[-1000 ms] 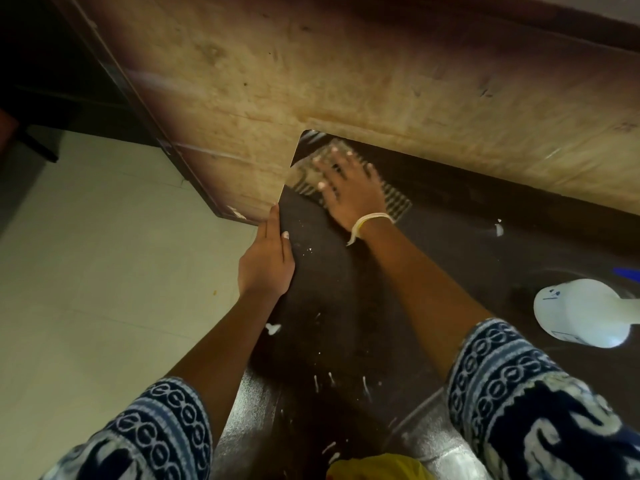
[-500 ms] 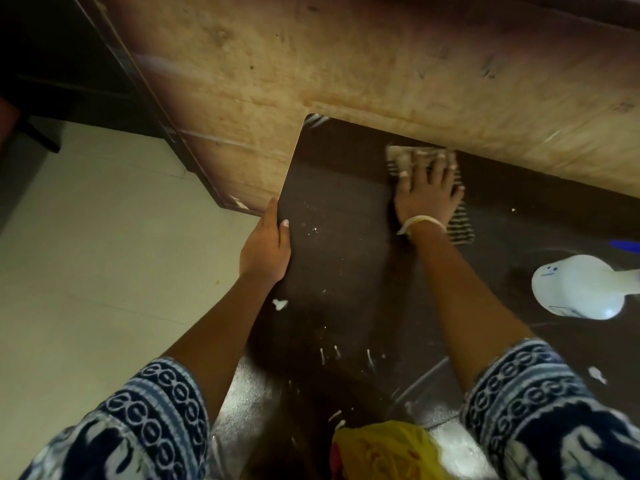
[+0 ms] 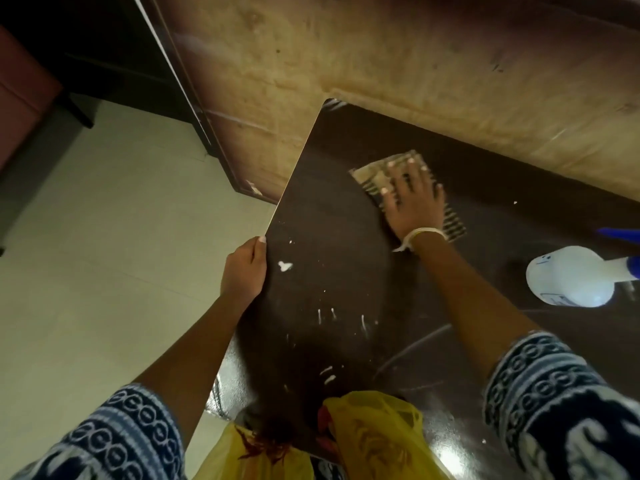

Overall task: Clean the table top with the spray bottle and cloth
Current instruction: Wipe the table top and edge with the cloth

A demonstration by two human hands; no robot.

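The dark brown table top [image 3: 339, 237] carries white specks and streaks near its left edge. My right hand [image 3: 414, 199] lies flat, fingers spread, pressing a tan striped cloth [image 3: 374, 174] onto the far part of the table. My left hand [image 3: 244, 268] grips the table's left edge with the thumb on top. A white spray bottle [image 3: 571, 280] with a blue head stands on the table at the right, apart from both hands.
A worn wooden panel [image 3: 415, 64] runs along the table's far side. Pale floor tiles [image 3: 86, 254] lie to the left, with dark furniture beyond. A yellow plastic bag [image 3: 374, 434] sits at the near edge, below me.
My right hand slid the cloth from the far left corner rightward, then back a little toward the middle and nearer. My left hand stayed on the table edge.
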